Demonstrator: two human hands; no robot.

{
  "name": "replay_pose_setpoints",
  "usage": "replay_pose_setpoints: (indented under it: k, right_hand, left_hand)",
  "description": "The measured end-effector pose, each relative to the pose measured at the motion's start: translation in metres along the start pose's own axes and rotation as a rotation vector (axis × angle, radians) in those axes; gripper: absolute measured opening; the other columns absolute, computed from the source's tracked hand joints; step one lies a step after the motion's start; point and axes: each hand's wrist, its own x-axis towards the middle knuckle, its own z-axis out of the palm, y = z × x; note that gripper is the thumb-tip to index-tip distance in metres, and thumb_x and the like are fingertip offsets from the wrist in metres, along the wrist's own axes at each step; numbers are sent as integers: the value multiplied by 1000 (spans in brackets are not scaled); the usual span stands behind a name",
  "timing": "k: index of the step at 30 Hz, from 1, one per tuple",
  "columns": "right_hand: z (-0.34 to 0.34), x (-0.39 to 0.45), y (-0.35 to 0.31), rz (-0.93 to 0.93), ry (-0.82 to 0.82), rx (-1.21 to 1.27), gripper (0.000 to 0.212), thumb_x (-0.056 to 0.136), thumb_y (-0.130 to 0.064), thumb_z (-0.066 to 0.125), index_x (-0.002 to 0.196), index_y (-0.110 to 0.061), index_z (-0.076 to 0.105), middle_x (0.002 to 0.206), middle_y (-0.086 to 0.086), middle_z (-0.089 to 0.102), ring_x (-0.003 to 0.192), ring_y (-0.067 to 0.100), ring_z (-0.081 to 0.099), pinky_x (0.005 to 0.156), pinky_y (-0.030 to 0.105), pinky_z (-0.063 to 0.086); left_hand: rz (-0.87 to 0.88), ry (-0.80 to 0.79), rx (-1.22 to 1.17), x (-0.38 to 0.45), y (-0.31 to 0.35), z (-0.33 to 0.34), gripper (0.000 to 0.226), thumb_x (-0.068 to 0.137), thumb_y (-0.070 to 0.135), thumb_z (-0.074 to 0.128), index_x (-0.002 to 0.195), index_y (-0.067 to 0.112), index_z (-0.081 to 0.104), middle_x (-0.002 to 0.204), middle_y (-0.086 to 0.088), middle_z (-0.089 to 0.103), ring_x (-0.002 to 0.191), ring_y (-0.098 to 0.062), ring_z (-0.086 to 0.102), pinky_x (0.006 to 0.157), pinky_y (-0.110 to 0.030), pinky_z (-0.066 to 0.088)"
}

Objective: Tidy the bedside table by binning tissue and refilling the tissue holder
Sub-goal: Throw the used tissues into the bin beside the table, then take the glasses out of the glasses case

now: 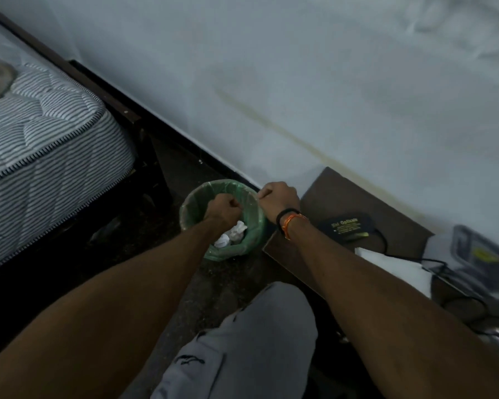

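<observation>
Two crumpled tissues (231,234) lie at the bottom of the green-lined bin (198,204), just below the left hand (221,207). Both arms reach forward over the bin. That hand is clenched, nothing visible in it; the right hand (277,198), fingers curled, is at the liner's rim, beside the bedside table (329,194).

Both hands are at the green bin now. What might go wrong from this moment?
1. The left hand and right hand appear to pinch the thin green liner; pulling may tear it or tip the bin.
2. The crumpled tissue could then spill out.
3. The right forearm passes over the bedside table, near the black case.
</observation>
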Motion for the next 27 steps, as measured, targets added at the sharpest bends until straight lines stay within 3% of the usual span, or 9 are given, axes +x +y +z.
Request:
replay_pose_setpoints:
  k: [4,6,12,15,18,22,24,27]
  right_hand:
    - [-58,-30,21,-52,88,40,22,81,-1,59,83,-13,77,88,2,76,87,20,69,82,30,57]
    - [-86,-43,38,-48,153,37,23,80,-2,59,82,-16,77,89,-1,76,88,18,69,83,32,57]
    - [-152,-87,87,70,273,34,21,80,-7,59,79,-22,74,89,-5,74,91,16,67,87,30,55]
    - [-176,-112,114,125,314,15,22,79,-5,58,82,-19,75,90,-4,75,89,14,66,81,23,51]
    - [-188,-134,143,185,332,14,22,77,-4,58,79,-18,75,87,-2,75,84,16,66,74,24,51]
    - [-187,-154,176,229,324,18,20,79,-5,59,78,-19,73,89,1,75,85,21,68,74,27,54]
    - [-181,-162,191,231,332,24,21,80,-3,58,83,-16,75,91,4,75,86,24,68,79,34,57]
    - [-172,-172,208,214,327,-24,21,85,-6,58,89,-17,75,98,5,75,94,29,67,84,39,55]
  left_hand:
    - [148,-22,62,-37,46,22,10,78,7,63,80,15,69,91,-9,73,89,-25,68,72,-25,49]
    - [228,-33,78,-52,65,36,14,78,5,61,85,11,72,93,-9,73,92,-24,67,71,-23,44]
    - [465,-104,202,-93,113,72,4,83,9,63,83,12,65,92,-7,70,90,-26,65,72,-30,48]
    - [552,-163,262,-110,127,87,14,80,13,70,80,18,57,91,-4,66,92,-27,63,68,-26,43]
    - [720,-202,379,-122,132,101,24,75,14,75,79,17,52,96,-12,65,95,-31,59,75,-35,43]
    - [787,-175,541,-129,128,115,23,73,20,70,75,20,47,99,-10,58,96,-32,52,84,-39,41]
    - [867,-141,583,-129,119,123,19,70,23,62,74,21,44,96,-10,57,92,-34,53,81,-42,42]
    - [1007,-70,603,-133,107,135,13,69,17,61,78,12,54,93,-15,57,82,-36,52,68,-42,46]
